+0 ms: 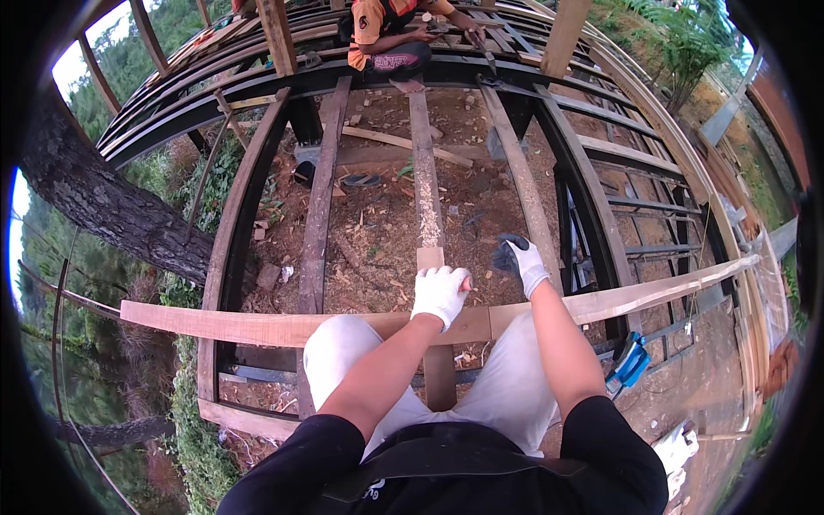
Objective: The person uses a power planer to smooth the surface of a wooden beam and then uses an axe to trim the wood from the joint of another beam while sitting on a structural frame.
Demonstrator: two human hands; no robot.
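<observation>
A long pale plank (pixel 257 326) lies crosswise at my thighs, with a joint line near its middle. My left hand (pixel 439 294), in a white glove, is closed just beyond the plank's far edge. An orange-pink tip shows at its right side; whether that is a bare thumb or a held thing I cannot tell. Beyond the knuckles a short pale wood piece (pixel 430 257) rests on the narrow middle beam (pixel 423 163), which is strewn with shavings. My right hand (pixel 520 260), gloved white with a dark grey palm, is raised near another beam (pixel 519 176), fingers apart and seemingly holding nothing.
A co-worker (pixel 390 39) in an orange top crouches on the far dark frame, handling a tool. Gaps between beams drop to littered soil (pixel 369 232). A thick tree trunk (pixel 112 193) leans at left. A blue tool (pixel 631 362) sits right of my knee.
</observation>
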